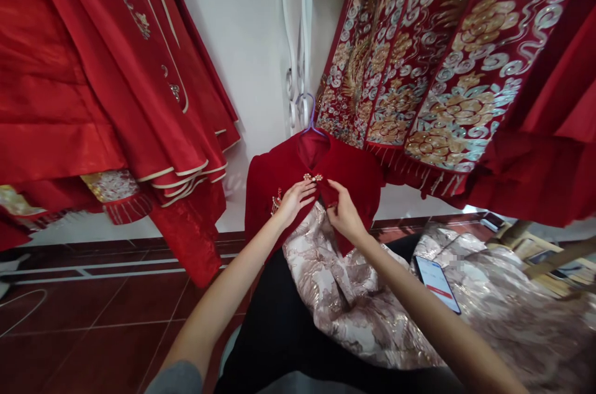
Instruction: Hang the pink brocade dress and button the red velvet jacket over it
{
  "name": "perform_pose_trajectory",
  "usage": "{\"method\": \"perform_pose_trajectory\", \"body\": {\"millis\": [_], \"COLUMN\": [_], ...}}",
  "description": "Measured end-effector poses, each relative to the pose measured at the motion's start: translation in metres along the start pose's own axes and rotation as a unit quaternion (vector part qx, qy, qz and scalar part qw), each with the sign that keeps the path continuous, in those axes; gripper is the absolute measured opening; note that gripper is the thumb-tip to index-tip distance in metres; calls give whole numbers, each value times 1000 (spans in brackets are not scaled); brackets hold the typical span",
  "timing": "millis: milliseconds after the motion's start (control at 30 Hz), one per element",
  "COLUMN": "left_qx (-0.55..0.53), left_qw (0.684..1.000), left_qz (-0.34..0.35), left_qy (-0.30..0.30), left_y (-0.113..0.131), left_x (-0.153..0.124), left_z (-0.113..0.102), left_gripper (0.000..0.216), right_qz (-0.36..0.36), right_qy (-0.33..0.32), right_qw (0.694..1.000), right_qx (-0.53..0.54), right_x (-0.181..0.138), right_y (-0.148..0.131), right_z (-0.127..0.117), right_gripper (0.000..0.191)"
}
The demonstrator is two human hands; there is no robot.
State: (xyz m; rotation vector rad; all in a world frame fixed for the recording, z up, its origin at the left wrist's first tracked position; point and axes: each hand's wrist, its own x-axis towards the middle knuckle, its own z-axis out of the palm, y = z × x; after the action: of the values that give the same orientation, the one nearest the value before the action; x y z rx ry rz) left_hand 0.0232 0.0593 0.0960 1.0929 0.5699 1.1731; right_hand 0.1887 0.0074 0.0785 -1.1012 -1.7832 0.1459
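Observation:
A dark red velvet jacket or cape hangs in front of me on a purple hanger. A beaded gold clasp joins its front below the neckline, and a jewelled brooch hangs on its left side. My left hand lies on the front with fingers stretched out, the tips just below the clasp. My right hand is at the opposite front edge, its thumb and fingers around the red cloth; part of that hold is hidden. Pale pink-and-gold brocade cloth spreads over my lap below both hands.
Red garments hang at the left, and an embroidered, fringed red garment at the right. A white metal rack stands by the wall. A lit phone lies on the brocade. Red tiles cover the floor.

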Motion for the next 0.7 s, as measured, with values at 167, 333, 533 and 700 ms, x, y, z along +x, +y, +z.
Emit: {"method": "perform_pose_trajectory", "body": {"millis": [167,333,533,700], "left_qx": [-17,-44,-28,175], "left_qw": [998,997,997,968], "left_qz": [-51,-48,-17,97], "left_qy": [21,44,72,150], "left_y": [-9,-25,-36,-21], "left_x": [-11,-16,-17,-32], "left_z": [-8,-13,-17,-42], "left_gripper": [35,32,18,14], "right_qz": [73,29,-51,19], "right_qy": [72,-66,-188,-143], "right_qw": [995,991,966,978], "right_qx": [-14,116,171,149], "right_x": [-1,7,31,50], "right_y": [-4,-41,-75,-61], "right_z": [-32,-49,-9,41], "right_gripper": [46,40,39,34]}}
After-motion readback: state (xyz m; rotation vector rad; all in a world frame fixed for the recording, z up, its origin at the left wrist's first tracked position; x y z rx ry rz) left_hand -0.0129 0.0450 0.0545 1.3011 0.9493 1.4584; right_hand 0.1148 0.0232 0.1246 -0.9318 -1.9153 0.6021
